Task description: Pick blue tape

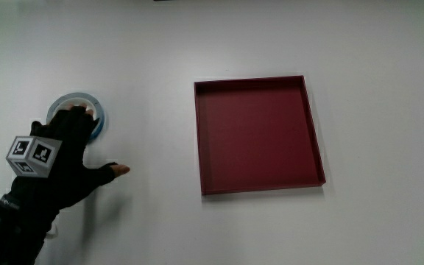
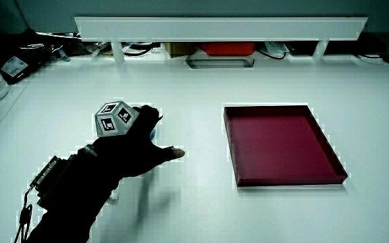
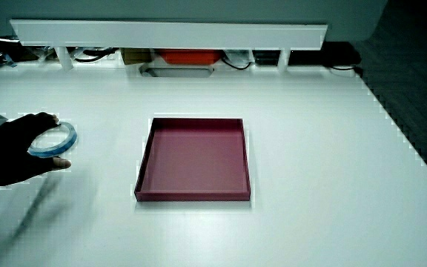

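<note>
- Resting on the white table, the blue tape is recorded as a pale blue ring lying flat, well apart from the red tray.
- The hand in its black glove is placed over the tape; in the main view the fingertips are seen on the ring, with the thumb stretched out to the side on the tray's side.
- In a side view the tape is shown with the fingers curved over its rim and the thumb below it, so the ring appears to be grasped, though whether it is lifted off the table cannot be told.
- In a side view the tape is almost wholly hidden under the hand.
- The patterned cube is noted on the back of the hand, its black-and-white faces turned upward.
- The red tray is listed as square and shallow, with low walls and nothing inside it.
- A low white partition is seen in both side views.
</note>
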`<state>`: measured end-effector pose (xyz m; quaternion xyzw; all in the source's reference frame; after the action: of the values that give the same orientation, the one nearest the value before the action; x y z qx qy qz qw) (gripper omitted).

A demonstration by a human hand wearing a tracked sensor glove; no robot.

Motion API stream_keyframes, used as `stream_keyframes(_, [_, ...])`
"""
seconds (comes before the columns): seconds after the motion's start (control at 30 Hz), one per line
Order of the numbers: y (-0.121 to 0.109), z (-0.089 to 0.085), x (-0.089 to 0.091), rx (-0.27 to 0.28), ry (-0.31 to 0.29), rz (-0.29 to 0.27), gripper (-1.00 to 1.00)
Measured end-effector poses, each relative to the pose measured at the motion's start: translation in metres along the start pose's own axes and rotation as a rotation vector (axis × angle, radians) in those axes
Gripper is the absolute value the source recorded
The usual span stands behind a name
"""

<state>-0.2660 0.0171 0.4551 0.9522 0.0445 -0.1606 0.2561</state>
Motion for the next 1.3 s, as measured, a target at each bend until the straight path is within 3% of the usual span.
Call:
stream_keyframes(0.4, [0.027, -0.015, -0.033, -0.066, 0.018, 0.133, 0.0])
stream_keyframes(0.77, [0.042, -0.029, -0.056, -0.114, 0.01, 0.199, 0.0])
stream_keyframes(0.9, [0.043, -0.031, -0.058, -0.088, 0.025, 0.196, 0.0])
stream_keyframes(1.07, [0.044, -0.033, -0.06, -0.074, 0.013, 0.183, 0.24])
stream_keyframes(1.3, [0.04, -0.03, -0.057, 0.023, 0.006, 0.129, 0.57])
